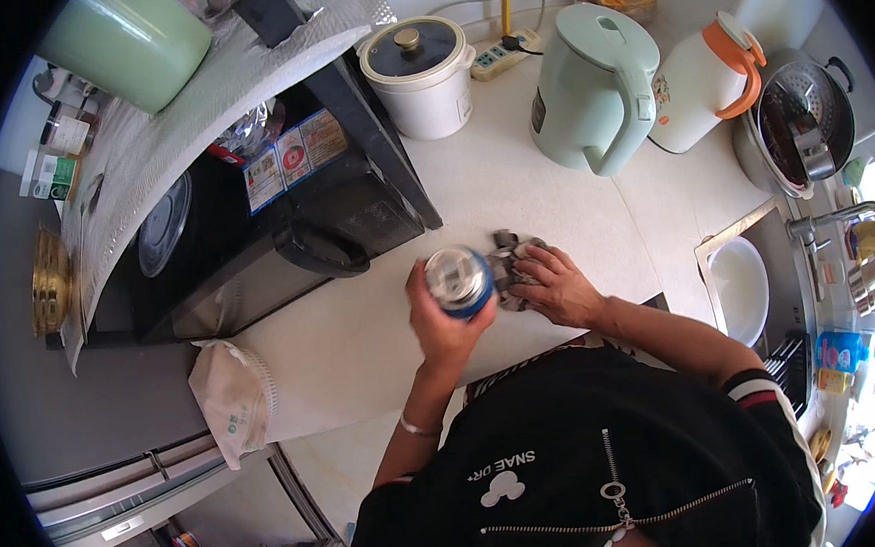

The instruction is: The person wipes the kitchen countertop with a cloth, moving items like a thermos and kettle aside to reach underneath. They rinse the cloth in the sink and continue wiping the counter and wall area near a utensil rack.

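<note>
My left hand (445, 337) is wrapped around a blue metal can (456, 278), whose silver top faces the camera. The can looks slightly blurred, and I cannot tell whether its base touches the counter. Just to its right, my right hand (565, 290) lies over a crumpled grey patterned cloth (510, 260), fingers bent onto it. The cloth rests on the white countertop (360, 361), partly hidden by the fingers.
A black microwave-like appliance (323, 243) stands left under a covered shelf. Behind are a white slow cooker (430, 86), a pale green electric kettle (592, 91) and a white jug (696, 85). Right is a sink (779, 267) holding a white basin (740, 289). A cloth-covered basket (231, 399) sits lower left.
</note>
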Available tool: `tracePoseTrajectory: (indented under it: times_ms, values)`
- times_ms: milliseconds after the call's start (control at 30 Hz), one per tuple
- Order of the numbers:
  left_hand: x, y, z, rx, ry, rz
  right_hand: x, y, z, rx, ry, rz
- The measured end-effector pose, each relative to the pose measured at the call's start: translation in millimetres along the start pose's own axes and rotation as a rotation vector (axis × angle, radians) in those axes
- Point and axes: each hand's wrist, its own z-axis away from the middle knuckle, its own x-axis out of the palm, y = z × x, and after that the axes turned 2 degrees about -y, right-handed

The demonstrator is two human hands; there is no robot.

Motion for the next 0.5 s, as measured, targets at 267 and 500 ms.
tracePoseTrajectory:
  times_ms: [267,500]
  values:
    - [-40,-16,28,-0.236,0.044,-0.111,34,42,-151,0.267,0.236,0.069]
    - [-10,-10,14,-0.162,-0.057,0.057,40,89,-184,0.314,0.271,0.073]
